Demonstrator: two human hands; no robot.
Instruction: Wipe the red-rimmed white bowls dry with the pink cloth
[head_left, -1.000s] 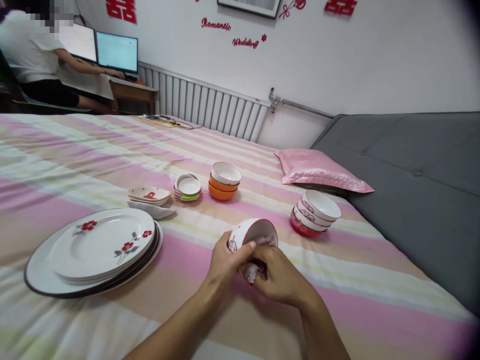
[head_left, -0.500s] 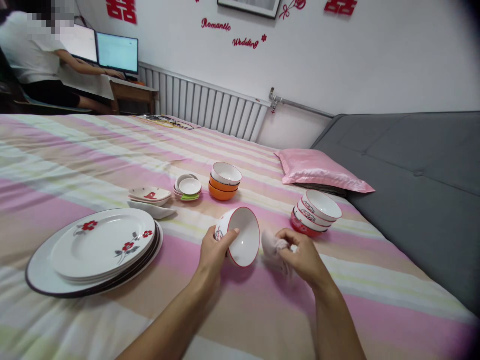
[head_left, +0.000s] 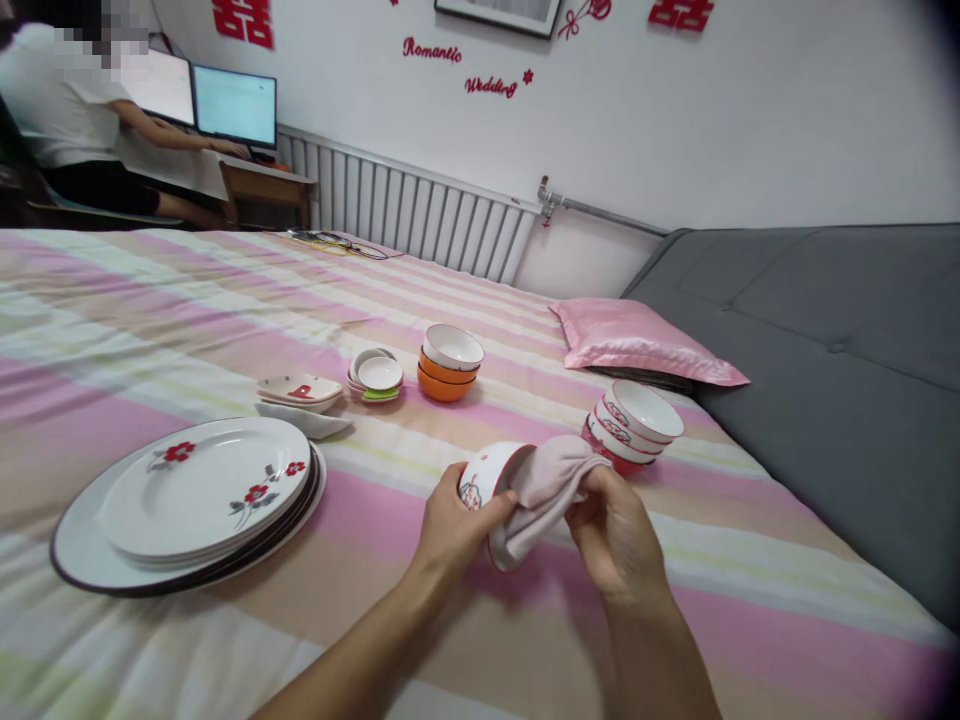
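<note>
A white bowl [head_left: 486, 478] with a red rim and a printed drawing is tilted on its side above the bed, my left hand [head_left: 459, 525] closed round it with the thumb at the rim. My right hand [head_left: 619, 520] pinches a pale pink cloth [head_left: 551, 485], which drapes over the bowl's mouth and hides most of its inside. Just behind my right hand stands a stack of similar bowls [head_left: 634, 425], the lowest one red; the hand partly covers its base.
A pile of plates [head_left: 206, 490] lies on the striped bedspread [head_left: 360, 620] at left. Beyond are oblong dishes [head_left: 300, 390], small saucers [head_left: 379, 373] and orange bowls [head_left: 448, 378]. A pink pillow [head_left: 645, 340] lies by the grey headboard [head_left: 840, 400]. A person [head_left: 67, 110] sits at a desk with monitors.
The bowl has moved slightly right and down and turned its mouth further to the right. My right hand has brought the cloth over, and it now spreads across the bowl's opening.
</note>
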